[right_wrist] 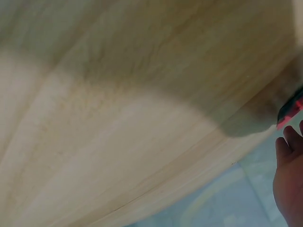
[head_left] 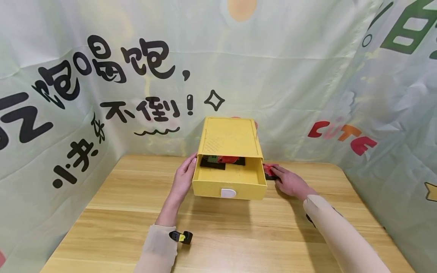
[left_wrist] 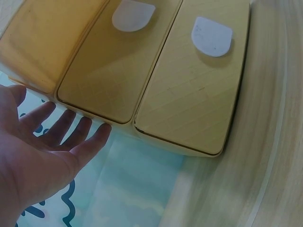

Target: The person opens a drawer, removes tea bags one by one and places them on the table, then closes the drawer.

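A yellow drawer box [head_left: 230, 136] stands on the table with its top drawer [head_left: 211, 189] pulled out. Inside that drawer lie flat black pieces [head_left: 212, 165] with red and green parts [head_left: 228, 159]. My left hand [head_left: 182, 176] rests against the box's left side, its fingers spread and loosely bent in the left wrist view. At the box's right side, my right hand [head_left: 291, 182] holds a red-and-black piece [head_left: 269, 172]. Only part of this piece [right_wrist: 292, 109] shows in the right wrist view, so its kind is unclear.
Lower drawers [left_wrist: 189, 90] with white pull tabs [left_wrist: 212, 37] appear shut in the left wrist view. A wooden table [head_left: 218, 242] carries the box. Printed cloth [head_left: 290, 83] hangs behind and at both sides.
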The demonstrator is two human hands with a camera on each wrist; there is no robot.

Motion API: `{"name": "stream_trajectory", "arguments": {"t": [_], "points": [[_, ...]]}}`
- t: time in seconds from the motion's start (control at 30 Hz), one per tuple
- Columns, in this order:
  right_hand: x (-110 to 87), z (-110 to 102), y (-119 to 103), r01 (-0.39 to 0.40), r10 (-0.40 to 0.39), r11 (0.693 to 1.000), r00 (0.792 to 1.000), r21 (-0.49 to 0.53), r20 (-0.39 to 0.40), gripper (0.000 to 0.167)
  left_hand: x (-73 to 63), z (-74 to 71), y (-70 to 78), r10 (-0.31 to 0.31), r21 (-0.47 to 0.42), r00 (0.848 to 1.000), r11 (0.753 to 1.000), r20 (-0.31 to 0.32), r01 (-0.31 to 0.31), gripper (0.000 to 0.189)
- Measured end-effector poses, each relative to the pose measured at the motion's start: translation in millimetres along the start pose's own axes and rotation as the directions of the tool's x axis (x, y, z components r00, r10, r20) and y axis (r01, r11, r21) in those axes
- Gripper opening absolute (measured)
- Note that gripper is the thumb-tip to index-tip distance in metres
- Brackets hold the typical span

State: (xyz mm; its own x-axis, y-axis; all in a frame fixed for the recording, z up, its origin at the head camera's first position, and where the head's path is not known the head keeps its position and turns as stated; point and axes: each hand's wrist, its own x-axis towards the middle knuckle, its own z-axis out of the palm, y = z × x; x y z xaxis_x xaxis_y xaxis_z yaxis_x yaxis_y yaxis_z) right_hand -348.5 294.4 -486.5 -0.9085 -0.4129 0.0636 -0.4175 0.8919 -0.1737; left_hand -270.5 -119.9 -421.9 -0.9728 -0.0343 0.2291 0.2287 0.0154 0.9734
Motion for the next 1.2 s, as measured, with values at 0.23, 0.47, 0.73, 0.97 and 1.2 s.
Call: {"name": "stream_trajectory", "arguments": {"t": [0.23,0.47,0.73,0.97,1.2], "points": [[-8.0,-4,-6,0.015,-0.011,0.999,0.996,0.042,-0.093,0.063,-0.8,0.5,-0.1,0.005,0.003,1.000,1.000,0.004,-0.005,0.048],[-12.9,-10,-12,0.003,0.010,0.996,0.990,0.091,-0.142,0.060,-0.4,-0.8,-1.0,0.002,0.009,1.000,1.000,0.008,-0.002,0.048],[-18.1,-14,-19,-0.001,0.027,0.994,0.973,0.111,-0.231,0.057,-1.4,-0.3,0.2,0.007,0.025,1.000,1.000,0.010,-0.007,0.049],[-24.7,-21,-27,0.013,0.029,0.989,0.959,0.148,-0.282,0.054,-1.5,0.0,0.7,0.004,0.031,1.000,0.999,0.004,-0.004,0.049],[-29.9,-24,-36,0.057,0.025,0.978,0.925,0.203,-0.378,0.052,-1.4,-0.1,0.9,0.003,0.024,1.000,1.000,0.006,-0.003,0.049]]}}
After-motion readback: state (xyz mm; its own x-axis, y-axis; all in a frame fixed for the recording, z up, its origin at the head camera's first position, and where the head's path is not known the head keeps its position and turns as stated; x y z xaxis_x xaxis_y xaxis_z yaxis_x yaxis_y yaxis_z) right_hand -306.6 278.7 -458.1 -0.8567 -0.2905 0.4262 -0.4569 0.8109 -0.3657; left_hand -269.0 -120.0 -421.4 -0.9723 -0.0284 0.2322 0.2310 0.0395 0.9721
